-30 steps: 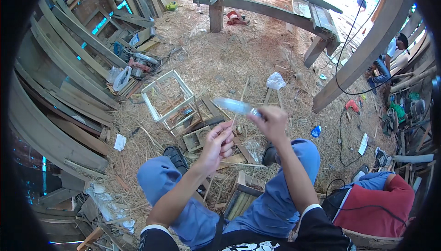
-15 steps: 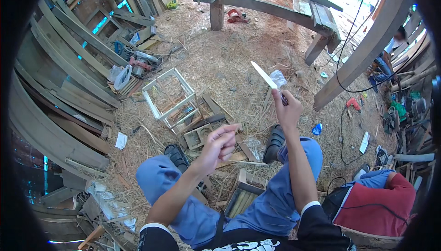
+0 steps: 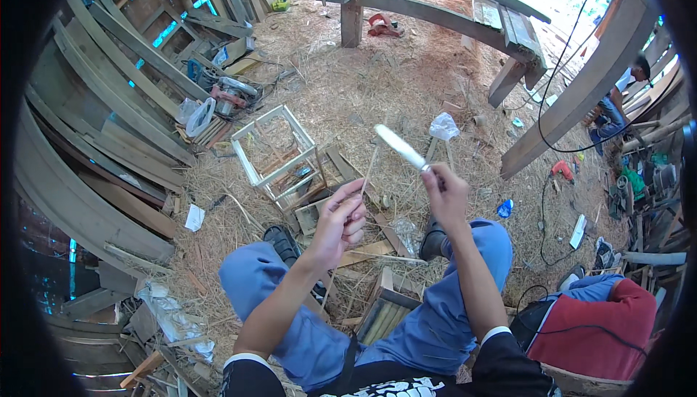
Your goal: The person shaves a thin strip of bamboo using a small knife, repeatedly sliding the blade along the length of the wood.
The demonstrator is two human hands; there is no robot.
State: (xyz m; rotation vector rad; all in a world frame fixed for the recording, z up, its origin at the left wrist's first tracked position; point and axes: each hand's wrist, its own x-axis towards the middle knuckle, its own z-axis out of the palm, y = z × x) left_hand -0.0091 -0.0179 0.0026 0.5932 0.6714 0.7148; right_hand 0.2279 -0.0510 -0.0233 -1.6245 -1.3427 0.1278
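Observation:
My right hand (image 3: pixel 446 192) is closed round the handle of a knife (image 3: pixel 401 147), its bright blade pointing up and to the left. In my left hand (image 3: pixel 340 224) the fingers pinch a thin pale stick (image 3: pixel 369 167) that stands almost upright. The blade's tip is near the upper end of the stick; I cannot tell whether they touch. Between my legs sits a wooden box (image 3: pixel 383 289) with several pale sticks or slats inside. Beyond my left hand a pale open wooden frame (image 3: pixel 270 176) stands on the straw-covered ground.
A wooden bench (image 3: pixel 428 9) stands far ahead. Planks (image 3: pixel 109 132) lean along the left, near a power saw (image 3: pixel 229 97). A slanting post (image 3: pixel 573 96), a red drill (image 3: pixel 561 170) and cables are on the right. Two people are there: one seated (image 3: pixel 610 107), one in red (image 3: pixel 592 324) close by.
The knife and my right hand have moved slightly left, and the blade leans further left. A thin stick now shows upright in my left hand. The view has shifted slightly.

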